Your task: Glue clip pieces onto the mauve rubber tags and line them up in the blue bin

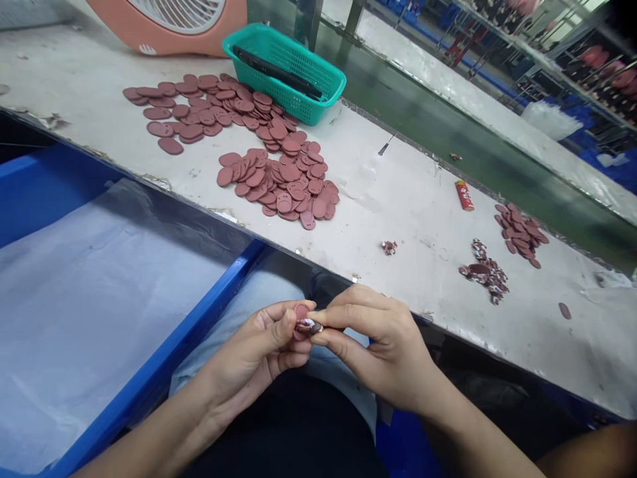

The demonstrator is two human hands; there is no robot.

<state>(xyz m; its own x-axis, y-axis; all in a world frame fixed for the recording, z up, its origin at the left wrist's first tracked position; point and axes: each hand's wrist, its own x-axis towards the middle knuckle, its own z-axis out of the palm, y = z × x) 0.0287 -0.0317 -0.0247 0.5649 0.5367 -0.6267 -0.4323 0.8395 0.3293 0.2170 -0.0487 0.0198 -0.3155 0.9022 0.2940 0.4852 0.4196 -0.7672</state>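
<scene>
My left hand [263, 348] and my right hand [383, 345] meet over my lap, just below the table's front edge. Between their fingertips is a small reddish-brown oval piece [301, 311] with a scrap of shiny, patterned material [308, 326] on it. My left thumb and fingers pinch the piece from the left. From the right, my other thumb and forefinger pinch the scrap. Both hands are closed.
A big spread of reddish-brown oval pieces [259, 143] lies on the white table [398, 192]. A smaller pile [520, 232] and a heap of scraps [485, 271] lie at right, near a red tube [464, 195]. A green basket [286, 70] stands behind. A blue bin with a plastic liner [89, 285] is at left.
</scene>
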